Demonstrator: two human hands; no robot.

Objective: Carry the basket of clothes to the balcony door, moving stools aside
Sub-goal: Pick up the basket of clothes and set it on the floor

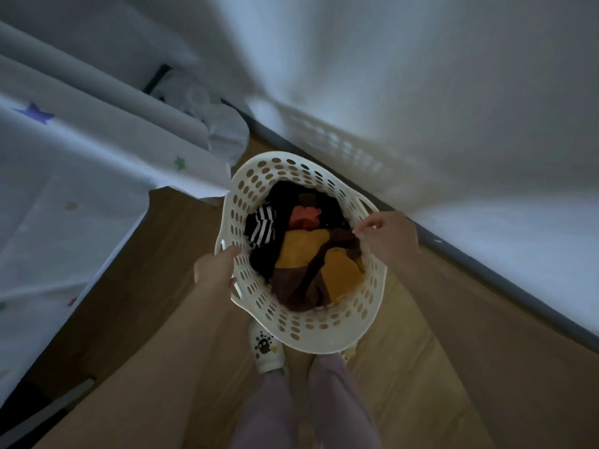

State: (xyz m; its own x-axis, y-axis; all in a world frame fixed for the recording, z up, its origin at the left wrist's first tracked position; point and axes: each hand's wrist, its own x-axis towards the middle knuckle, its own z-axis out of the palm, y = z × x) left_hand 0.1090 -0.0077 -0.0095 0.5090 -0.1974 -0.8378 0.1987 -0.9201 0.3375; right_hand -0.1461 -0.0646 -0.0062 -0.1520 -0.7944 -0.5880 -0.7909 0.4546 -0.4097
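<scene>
A white plastic laundry basket (324,335) with oval holes hangs in front of me above the wooden floor. Inside lie clothes (304,254): yellow and brown pieces, a black-and-white striped one, an orange one. My left hand (215,267) grips the basket's left rim by its handle slot. My right hand (389,236) holds the right rim, fingers curled over the edge. No stool is in view.
A white wall (421,92) with a dark skirting board (486,270) runs along the right. A white curtain with coloured stars (81,176) hangs at the left, crumpled white fabric (220,124) beyond it. My slippered foot (267,351) stands under the basket.
</scene>
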